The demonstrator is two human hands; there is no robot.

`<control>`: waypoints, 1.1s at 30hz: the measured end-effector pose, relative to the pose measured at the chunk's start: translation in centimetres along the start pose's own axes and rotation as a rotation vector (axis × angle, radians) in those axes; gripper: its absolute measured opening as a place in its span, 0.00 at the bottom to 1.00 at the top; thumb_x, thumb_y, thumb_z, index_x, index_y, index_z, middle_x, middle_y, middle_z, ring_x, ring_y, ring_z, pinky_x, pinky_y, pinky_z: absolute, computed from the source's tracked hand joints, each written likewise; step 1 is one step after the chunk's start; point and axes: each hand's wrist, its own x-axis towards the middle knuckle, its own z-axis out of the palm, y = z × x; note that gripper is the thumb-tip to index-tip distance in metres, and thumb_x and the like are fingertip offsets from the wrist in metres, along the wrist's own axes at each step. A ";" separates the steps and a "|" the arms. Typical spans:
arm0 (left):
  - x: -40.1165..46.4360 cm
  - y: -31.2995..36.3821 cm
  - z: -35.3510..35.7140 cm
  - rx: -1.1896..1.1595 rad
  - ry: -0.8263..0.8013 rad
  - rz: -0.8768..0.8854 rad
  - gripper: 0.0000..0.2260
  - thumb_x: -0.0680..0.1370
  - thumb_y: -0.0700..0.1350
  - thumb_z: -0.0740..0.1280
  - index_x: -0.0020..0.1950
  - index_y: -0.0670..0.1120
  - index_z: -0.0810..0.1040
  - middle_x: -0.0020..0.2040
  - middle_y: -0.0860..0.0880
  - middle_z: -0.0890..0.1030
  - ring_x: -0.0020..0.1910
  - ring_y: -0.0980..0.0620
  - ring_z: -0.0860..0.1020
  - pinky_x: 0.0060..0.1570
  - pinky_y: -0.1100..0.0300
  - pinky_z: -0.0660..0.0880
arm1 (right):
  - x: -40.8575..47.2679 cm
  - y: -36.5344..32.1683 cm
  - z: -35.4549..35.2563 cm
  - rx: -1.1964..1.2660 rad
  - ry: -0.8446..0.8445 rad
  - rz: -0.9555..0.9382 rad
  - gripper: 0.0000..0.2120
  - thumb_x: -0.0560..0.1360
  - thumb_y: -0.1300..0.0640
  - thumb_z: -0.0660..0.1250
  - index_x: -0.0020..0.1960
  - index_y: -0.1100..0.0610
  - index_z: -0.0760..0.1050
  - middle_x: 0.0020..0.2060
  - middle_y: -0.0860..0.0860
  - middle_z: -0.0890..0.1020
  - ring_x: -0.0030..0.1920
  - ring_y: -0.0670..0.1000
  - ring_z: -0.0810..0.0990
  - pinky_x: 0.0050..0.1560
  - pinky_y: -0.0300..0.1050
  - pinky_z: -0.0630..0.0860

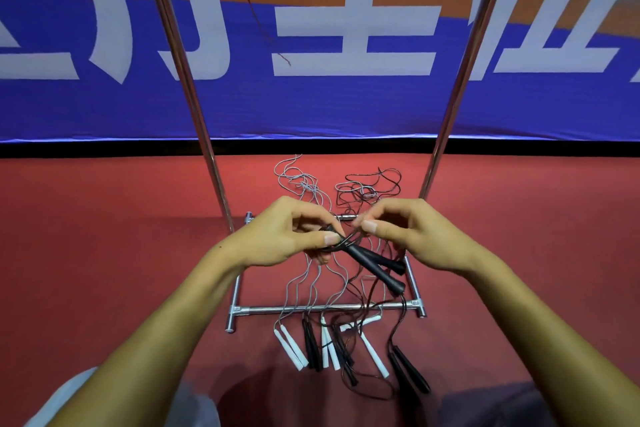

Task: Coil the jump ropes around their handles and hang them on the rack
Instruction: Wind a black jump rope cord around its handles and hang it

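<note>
My left hand (287,236) grips two slim black handles (375,265); my right hand (412,232) pinches their thin cord (351,239). Loose ropes (332,340) lie across the chrome rack (325,308) base.

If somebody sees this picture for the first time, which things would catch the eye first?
Probably the two hands at the centre: the left hand grips a pair of black handles, while the right hand pinches the thin cord beside them. Below, white and black ropes lie tangled on the red floor across the chrome rack base. Behind stands a blue banner.
</note>
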 end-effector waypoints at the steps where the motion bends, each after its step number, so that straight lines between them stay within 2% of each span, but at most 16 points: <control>1: -0.1 0.1 -0.1 -0.012 -0.016 -0.004 0.06 0.81 0.37 0.72 0.56 0.38 0.84 0.42 0.37 0.86 0.40 0.42 0.86 0.47 0.50 0.83 | -0.1 0.0 0.3 0.079 -0.025 0.023 0.08 0.82 0.55 0.69 0.54 0.59 0.82 0.48 0.58 0.86 0.47 0.53 0.84 0.45 0.51 0.79; 3: -0.2 0.2 -0.2 -0.029 -0.012 -0.009 0.06 0.82 0.37 0.71 0.57 0.37 0.83 0.41 0.37 0.85 0.39 0.41 0.85 0.46 0.51 0.83 | -0.2 -0.2 1.1 0.237 -0.028 0.086 0.08 0.83 0.59 0.67 0.55 0.64 0.79 0.42 0.56 0.87 0.40 0.47 0.83 0.39 0.39 0.77; 5: -0.2 0.0 -0.3 -0.049 0.037 -0.014 0.06 0.82 0.36 0.70 0.58 0.36 0.81 0.40 0.36 0.85 0.39 0.40 0.84 0.46 0.50 0.83 | -0.3 -0.5 1.7 0.319 0.009 0.145 0.09 0.84 0.59 0.65 0.56 0.66 0.76 0.38 0.54 0.87 0.34 0.47 0.83 0.33 0.37 0.75; 7: -0.1 -0.2 -0.2 -0.065 0.098 -0.024 0.05 0.82 0.35 0.69 0.58 0.36 0.81 0.42 0.34 0.85 0.41 0.38 0.85 0.48 0.46 0.85 | -0.2 -0.8 2.3 0.367 0.040 0.174 0.11 0.85 0.57 0.64 0.57 0.66 0.75 0.38 0.61 0.87 0.32 0.52 0.85 0.29 0.38 0.75; 9: 0.0 -0.4 0.0 -0.067 0.139 -0.045 0.05 0.82 0.35 0.70 0.57 0.36 0.82 0.44 0.34 0.86 0.43 0.39 0.87 0.50 0.42 0.85 | -0.2 -1.0 3.0 0.370 0.078 0.196 0.10 0.85 0.56 0.64 0.56 0.65 0.74 0.38 0.64 0.86 0.34 0.55 0.86 0.30 0.38 0.76; 13: 0.2 -0.6 0.7 -0.083 0.193 -0.083 0.04 0.82 0.35 0.70 0.57 0.37 0.82 0.44 0.35 0.87 0.42 0.41 0.87 0.48 0.47 0.86 | -0.1 -0.7 4.7 0.245 0.212 0.196 0.07 0.86 0.56 0.63 0.54 0.59 0.74 0.37 0.57 0.86 0.35 0.56 0.87 0.35 0.43 0.77; 16: 0.4 -0.4 1.3 -0.139 0.258 -0.079 0.05 0.83 0.35 0.69 0.57 0.37 0.82 0.44 0.35 0.87 0.42 0.42 0.88 0.47 0.50 0.86 | 0.1 -0.4 5.8 0.124 0.339 0.126 0.06 0.86 0.56 0.61 0.52 0.57 0.73 0.30 0.50 0.82 0.27 0.49 0.79 0.31 0.41 0.73; 18: 0.4 -0.4 1.6 -0.156 0.304 -0.080 0.04 0.83 0.37 0.70 0.57 0.39 0.82 0.44 0.36 0.87 0.43 0.41 0.88 0.48 0.47 0.86 | 0.3 -0.4 6.3 0.117 0.402 0.098 0.06 0.86 0.55 0.62 0.53 0.57 0.73 0.28 0.46 0.79 0.25 0.48 0.77 0.29 0.42 0.72; 21: 0.2 -0.3 2.0 -0.179 0.347 -0.080 0.05 0.83 0.39 0.71 0.58 0.42 0.83 0.47 0.37 0.87 0.47 0.41 0.88 0.46 0.43 0.86 | 0.4 -0.4 6.6 0.119 0.465 0.073 0.05 0.85 0.55 0.63 0.53 0.55 0.73 0.29 0.45 0.78 0.24 0.48 0.76 0.30 0.46 0.73; 26: -0.1 0.5 2.2 -0.374 0.375 -0.166 0.08 0.81 0.41 0.73 0.59 0.42 0.85 0.49 0.36 0.87 0.45 0.39 0.88 0.46 0.46 0.86 | 0.4 0.1 7.1 0.025 0.532 0.027 0.04 0.85 0.51 0.63 0.52 0.48 0.73 0.32 0.48 0.82 0.26 0.52 0.78 0.34 0.59 0.78; 30: -0.2 0.5 2.4 -0.454 0.414 -0.197 0.08 0.78 0.38 0.75 0.57 0.40 0.86 0.49 0.37 0.87 0.44 0.42 0.87 0.45 0.52 0.86 | 0.4 0.4 7.5 -0.013 0.551 0.005 0.04 0.85 0.49 0.63 0.52 0.46 0.73 0.34 0.46 0.83 0.29 0.51 0.79 0.36 0.59 0.78; 33: -0.1 0.2 2.4 -0.443 0.466 -0.193 0.07 0.78 0.34 0.75 0.55 0.38 0.86 0.46 0.41 0.87 0.46 0.45 0.87 0.46 0.56 0.85 | 0.4 0.0 7.8 0.051 0.505 0.055 0.04 0.85 0.50 0.64 0.53 0.49 0.74 0.37 0.48 0.86 0.29 0.52 0.81 0.34 0.53 0.79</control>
